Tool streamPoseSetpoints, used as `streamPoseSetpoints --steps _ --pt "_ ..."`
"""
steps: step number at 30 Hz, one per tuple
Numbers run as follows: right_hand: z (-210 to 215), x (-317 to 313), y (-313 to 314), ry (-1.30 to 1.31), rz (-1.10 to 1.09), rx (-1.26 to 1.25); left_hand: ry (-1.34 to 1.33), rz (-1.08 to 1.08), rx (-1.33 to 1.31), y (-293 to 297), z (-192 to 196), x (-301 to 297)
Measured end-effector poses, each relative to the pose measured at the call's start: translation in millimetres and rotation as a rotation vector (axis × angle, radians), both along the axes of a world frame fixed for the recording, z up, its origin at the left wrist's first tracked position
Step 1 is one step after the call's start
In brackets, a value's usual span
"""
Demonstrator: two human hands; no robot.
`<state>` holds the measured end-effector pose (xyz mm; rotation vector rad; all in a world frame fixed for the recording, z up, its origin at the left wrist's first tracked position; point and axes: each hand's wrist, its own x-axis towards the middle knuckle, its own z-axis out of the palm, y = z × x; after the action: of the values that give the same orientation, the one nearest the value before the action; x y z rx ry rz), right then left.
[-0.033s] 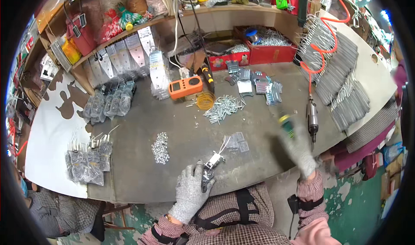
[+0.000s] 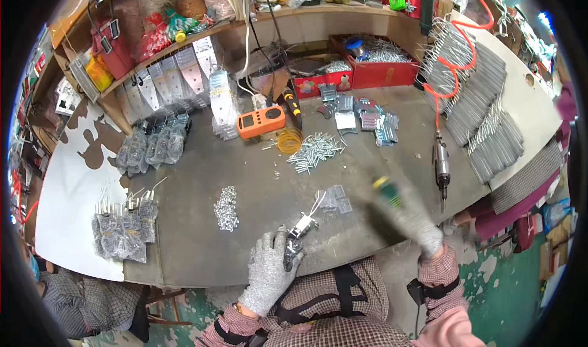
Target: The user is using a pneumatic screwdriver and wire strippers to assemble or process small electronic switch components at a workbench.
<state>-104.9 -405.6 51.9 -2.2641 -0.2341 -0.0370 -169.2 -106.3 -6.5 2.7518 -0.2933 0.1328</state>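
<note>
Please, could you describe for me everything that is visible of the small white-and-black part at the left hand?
The small white-and-black part has a white, block-like body, apparently plastic, with dark sections. Thin white wires extend from its far side, ending near the clear flat pieces; contact cannot be told. It sits slanted near the front edge of the table. The gray-gloved left hand holds its dark near end, partly hiding it.
</note>
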Motion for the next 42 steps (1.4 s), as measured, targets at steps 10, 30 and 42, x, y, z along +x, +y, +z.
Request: streamPoseSetpoints --steps 10,30,42 --pt "-11 11 43 0.365 -0.147 0.558 -0.088 0.038 -0.195 3 -10 2" --pt "-15 -5 84 0.138 0.369 -0.212 -0.111 0.085 -0.33 11 -15 0" --pt "-9 27 70 0.026 -0.196 0.439 -0.108 0.093 -0.378 14 -12 0"
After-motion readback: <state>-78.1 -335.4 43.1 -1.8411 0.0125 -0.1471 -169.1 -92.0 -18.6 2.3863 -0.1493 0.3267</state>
